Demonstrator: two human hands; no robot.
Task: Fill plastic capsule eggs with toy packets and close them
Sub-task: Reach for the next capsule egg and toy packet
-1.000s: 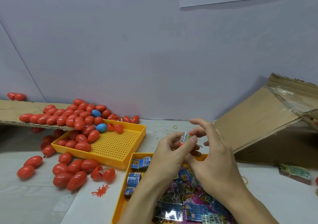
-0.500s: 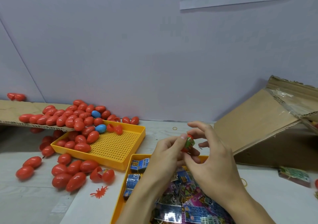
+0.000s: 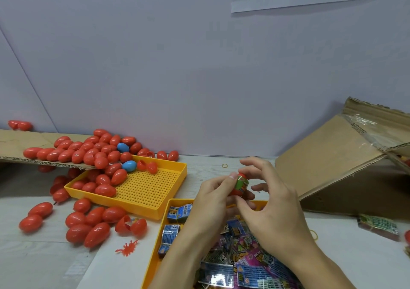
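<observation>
A red capsule egg (image 3: 240, 176) with a green toy packet (image 3: 242, 183) sticking out between its halves is held above the near yellow tray (image 3: 163, 238). My left hand (image 3: 214, 196) grips the egg from the left, its thumb on the packet. My right hand (image 3: 269, 202) pinches the egg from the right with curled fingers. Much of the egg is hidden by my fingers. The near tray holds several toy packets (image 3: 233, 266) in blue, pink and silver.
A second yellow tray (image 3: 146, 191) at the left holds red eggs and a blue egg (image 3: 129, 165). More red eggs (image 3: 88, 224) lie on the table and on a cardboard sheet (image 3: 13, 143). A cardboard box (image 3: 346, 169) stands at the right. An open egg (image 3: 131, 224) lies by an orange toy (image 3: 126, 247).
Both hands have turned the egg and packet slightly; the packet now sits more squarely between the egg halves. The hands stayed above the near tray.
</observation>
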